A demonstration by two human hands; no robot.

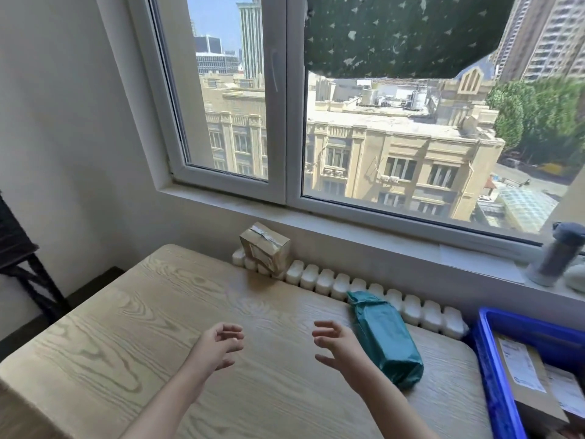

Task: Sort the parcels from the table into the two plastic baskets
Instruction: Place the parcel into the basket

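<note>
A teal plastic-wrapped parcel (384, 339) lies on the wooden table (126, 327), right of centre. A small brown taped box (265, 249) leans tilted at the table's far edge against the radiator. My left hand (219, 345) and my right hand (340, 346) hover above the table with fingers loosely spread and hold nothing. The right hand is just left of the teal parcel and apart from it. A blue plastic basket (493, 369) at the right edge holds cardboard parcels (522, 372) with labels.
A white radiator (364, 288) runs behind the table under the window sill (395, 245). A grey bottle (557, 253) stands on the sill at the right. A dark rack (19, 258) stands at the left wall.
</note>
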